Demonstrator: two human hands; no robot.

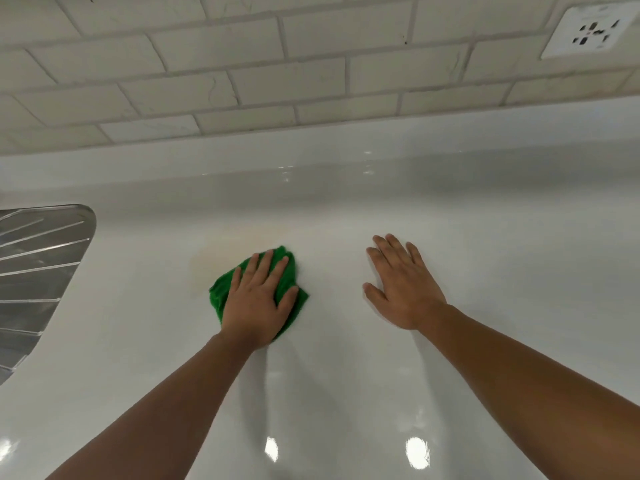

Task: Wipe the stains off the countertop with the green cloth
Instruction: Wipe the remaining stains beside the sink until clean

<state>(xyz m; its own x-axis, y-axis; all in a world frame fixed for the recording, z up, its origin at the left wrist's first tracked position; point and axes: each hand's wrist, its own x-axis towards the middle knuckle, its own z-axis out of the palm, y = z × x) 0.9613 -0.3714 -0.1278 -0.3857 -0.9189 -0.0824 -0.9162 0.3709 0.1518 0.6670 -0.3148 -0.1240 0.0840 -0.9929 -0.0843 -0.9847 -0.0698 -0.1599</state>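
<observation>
Glossy white desk (pixel 485 237) — the left hand (pixel 258 299), fingers spread flat, presses a crumpled green cloth (pixel 218 296) near its middle, beside a faint tan stain (pixel 207 261). The right hand (pixel 403 289) rests flat nearby, fingers straight — holding nothing.

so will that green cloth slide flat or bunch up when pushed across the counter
Likely floppy: the green cloth lies crumpled in folds under the flat left hand, so it may bunch unless pressed. It should glide easily, since the countertop looks glossy with bright reflections. Probably light, drooping if lifted.
</observation>
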